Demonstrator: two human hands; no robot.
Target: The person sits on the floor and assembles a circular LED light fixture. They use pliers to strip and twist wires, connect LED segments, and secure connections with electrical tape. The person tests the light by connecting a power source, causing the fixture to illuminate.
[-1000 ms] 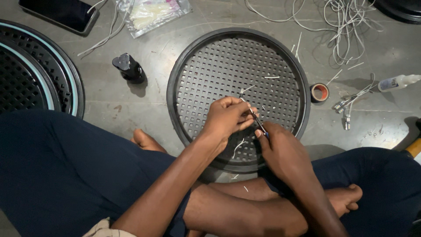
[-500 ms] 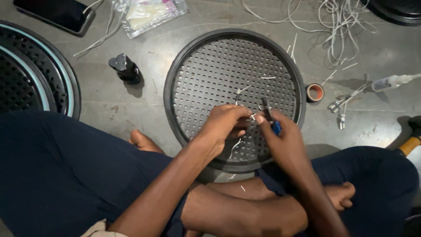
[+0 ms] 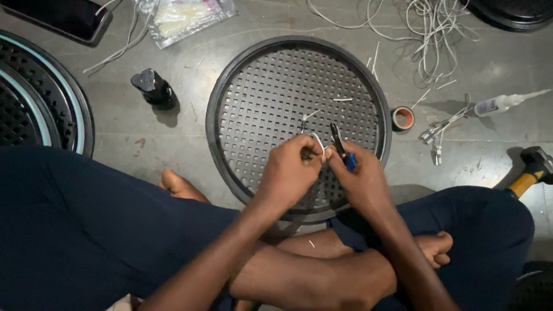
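Observation:
I sit cross-legged on a grey floor with a round black perforated grille point(image 3: 276, 86) in front of me. My left hand point(image 3: 288, 173) pinches a thin white wire point(image 3: 315, 138) that loops up over the grille's near half. My right hand point(image 3: 363, 181) grips blue-handled pliers point(image 3: 340, 147), their dark jaws pointing up and touching the wire loop. Both hands sit close together above the grille. Short white wire offcuts point(image 3: 343, 99) lie on the mesh.
Another round grille point(image 3: 34, 109) lies at the left. A small black cylinder point(image 3: 154, 89), a phone point(image 3: 63, 17), a plastic bag point(image 3: 184, 17), tangled white wires point(image 3: 426, 29), a tape roll point(image 3: 402, 118), a glue bottle point(image 3: 504, 103) and a hammer point(image 3: 530, 173) surround me.
Both hands shifted slightly up over the grille. The pliers rose from beside my palm to point upward at the wire loop, which now stands clear between the hands.

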